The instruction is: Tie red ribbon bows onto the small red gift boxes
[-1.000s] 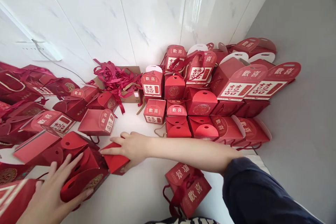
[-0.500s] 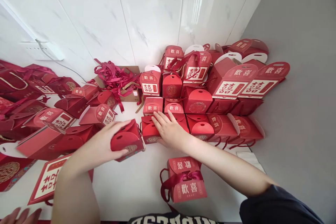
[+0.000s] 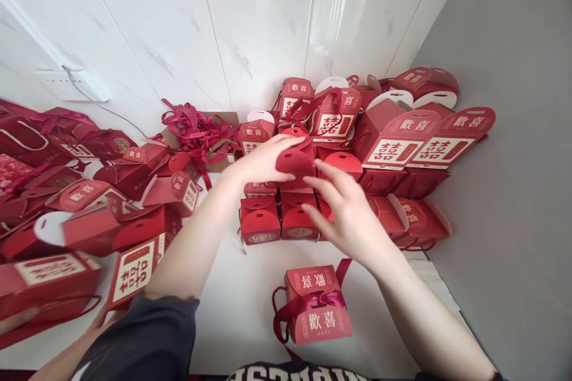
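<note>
My left hand (image 3: 259, 162) grips a small red gift box (image 3: 292, 162) by its rounded flap and holds it above the rows of small red boxes (image 3: 259, 223) lined up on the white floor. Just to its right, my right hand (image 3: 351, 217) hovers with fingers spread and nothing in them, its fingertips close to the held box. Both hands cover part of the rows beneath them.
Large red boxes (image 3: 402, 131) stack against the grey wall (image 3: 513, 161). A ribboned red box (image 3: 319, 303) stands near me. Loose red boxes (image 3: 89, 226) crowd the left, a ribbon pile (image 3: 196, 128) lies behind. Another person's arm (image 3: 58, 363) shows at bottom left.
My left hand carried a small red box from the left heap up over the rows. My right hand set its own box down in the front row and lifted away, open.
</note>
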`<state>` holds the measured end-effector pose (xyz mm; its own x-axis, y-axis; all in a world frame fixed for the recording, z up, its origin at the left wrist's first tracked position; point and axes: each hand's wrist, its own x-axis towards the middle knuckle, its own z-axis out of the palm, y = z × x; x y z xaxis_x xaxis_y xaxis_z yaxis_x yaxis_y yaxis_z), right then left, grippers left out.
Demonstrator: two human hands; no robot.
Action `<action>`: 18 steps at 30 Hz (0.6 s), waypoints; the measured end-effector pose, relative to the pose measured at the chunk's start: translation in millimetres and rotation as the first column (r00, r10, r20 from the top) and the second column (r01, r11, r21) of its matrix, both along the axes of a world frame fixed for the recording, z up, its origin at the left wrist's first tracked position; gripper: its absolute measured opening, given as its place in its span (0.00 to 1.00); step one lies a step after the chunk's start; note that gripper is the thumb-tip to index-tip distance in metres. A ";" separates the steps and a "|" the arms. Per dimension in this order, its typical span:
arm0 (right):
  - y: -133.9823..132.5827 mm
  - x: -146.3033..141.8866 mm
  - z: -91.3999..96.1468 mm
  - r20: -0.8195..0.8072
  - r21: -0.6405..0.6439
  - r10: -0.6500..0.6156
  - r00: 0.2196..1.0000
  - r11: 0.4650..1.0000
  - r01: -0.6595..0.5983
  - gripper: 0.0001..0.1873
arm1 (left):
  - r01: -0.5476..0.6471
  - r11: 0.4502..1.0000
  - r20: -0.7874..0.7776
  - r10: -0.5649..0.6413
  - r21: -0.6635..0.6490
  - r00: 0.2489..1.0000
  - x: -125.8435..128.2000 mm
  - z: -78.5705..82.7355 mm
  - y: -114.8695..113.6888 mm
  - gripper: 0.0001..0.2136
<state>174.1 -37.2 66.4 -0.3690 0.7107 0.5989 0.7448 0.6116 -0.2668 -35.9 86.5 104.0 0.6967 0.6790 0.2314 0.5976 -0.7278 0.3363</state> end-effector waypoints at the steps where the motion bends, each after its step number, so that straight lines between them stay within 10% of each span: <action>1: -0.2 3.2 4.0 -0.047 0.035 -0.039 0.998 0.999 0.040 0.21 | 0.001 1.000 0.024 -0.001 0.007 1.000 7.9 -10.1 3.8 0.43; 6: 1.7 6.3 18.8 -0.122 0.106 -0.008 0.992 0.994 0.021 0.18 | -0.237 0.948 0.130 0.214 0.210 0.968 15.9 -15.8 -47.0 0.41; 11: 13.8 -22.4 20.6 -0.047 0.057 0.211 0.976 0.976 -0.208 0.15 | -0.541 0.810 0.021 0.551 0.225 0.834 -38.3 7.7 -134.6 0.28; 15: 37.1 -66.7 13.6 0.046 -0.054 0.405 0.913 0.914 -0.402 0.14 | -0.938 0.327 -0.146 0.940 0.117 0.309 -101.1 -11.2 -166.4 0.41; 18: 64.2 -113.4 7.2 0.103 -0.153 0.538 0.836 0.840 -0.521 0.19 | -0.996 0.083 -0.307 0.949 0.044 0.065 -129.1 -41.4 -168.4 0.51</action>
